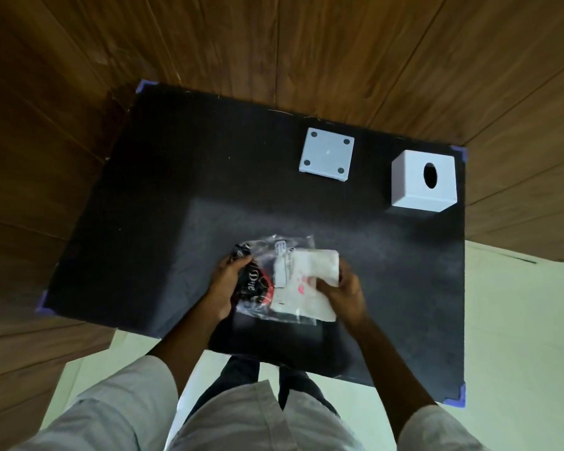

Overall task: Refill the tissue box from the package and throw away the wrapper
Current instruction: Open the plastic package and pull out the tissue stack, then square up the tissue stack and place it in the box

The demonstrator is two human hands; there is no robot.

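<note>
From the head view, the left hand (226, 281) pinches the wrapper (258, 281) closed in its grip, anchoring it; the right hand (342, 292) clasps the tissues (310, 281), seemingly drawing them out; the tissue box (420, 182) waits on the worktop (176, 190), its base (327, 154) off beside it.

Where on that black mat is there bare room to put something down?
The whole left half of the black mat is bare, as is the middle strip between the hands and the flat white square base plate. The far right corner is crowded by the white cube tissue box; the clear plastic wrapper fills the near centre.
</note>
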